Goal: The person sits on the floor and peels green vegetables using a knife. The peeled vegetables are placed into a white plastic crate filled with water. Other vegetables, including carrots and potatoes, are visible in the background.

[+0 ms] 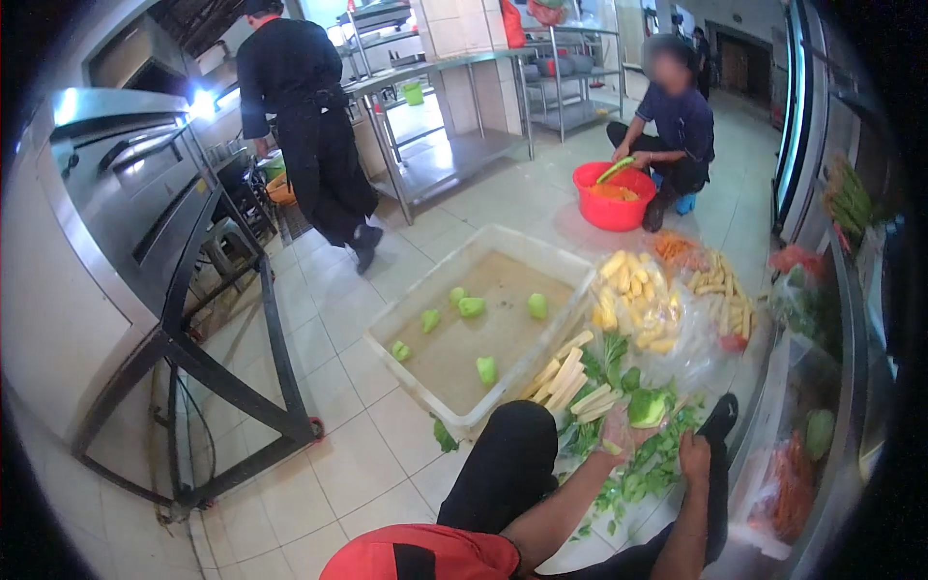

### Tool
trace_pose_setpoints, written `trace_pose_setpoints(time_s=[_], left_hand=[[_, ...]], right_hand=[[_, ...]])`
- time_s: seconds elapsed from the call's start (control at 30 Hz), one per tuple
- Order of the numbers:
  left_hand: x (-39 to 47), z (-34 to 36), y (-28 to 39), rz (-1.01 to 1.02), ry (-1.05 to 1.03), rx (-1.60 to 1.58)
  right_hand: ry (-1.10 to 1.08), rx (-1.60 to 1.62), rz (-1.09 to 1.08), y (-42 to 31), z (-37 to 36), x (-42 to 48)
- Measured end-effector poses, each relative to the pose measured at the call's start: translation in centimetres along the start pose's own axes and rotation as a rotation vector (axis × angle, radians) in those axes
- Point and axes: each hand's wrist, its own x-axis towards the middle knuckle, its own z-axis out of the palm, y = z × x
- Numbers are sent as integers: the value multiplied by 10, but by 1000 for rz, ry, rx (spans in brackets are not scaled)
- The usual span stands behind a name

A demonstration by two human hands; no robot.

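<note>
My left hand [622, 433], in what looks like a clear plastic glove or bag, is closed around a pale green chayote [647, 407]. My right hand [694, 455] is bare and closed just to the right of it, over leafy greens [638, 471]; what it holds is too small to tell. Peeled pale yellow vegetable sticks [568, 380] lie beside my left hand. Ahead and to the left, a large white plastic tub [384, 346] holds shallow murky water with several green chayotes [471, 307] in it.
Bags of peeled yellow vegetables [638, 290] and orange shreds [678, 250] lie beyond the greens. A co-worker [670, 130] squats behind a red basin [612, 210]; another person [304, 116] stands at the upper left. A black metal frame [239, 377] is left, an open refrigerated cabinet [855, 341] right.
</note>
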Motion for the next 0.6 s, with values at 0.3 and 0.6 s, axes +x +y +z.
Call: trace_pose_setpoints(time_s=[0.3, 0.6], left_hand=[[26, 104, 8, 104, 109, 72], [27, 176, 26, -89, 29, -15]], right_hand=[[25, 784, 808, 31, -30, 5], [-19, 380, 390, -16, -132, 19]])
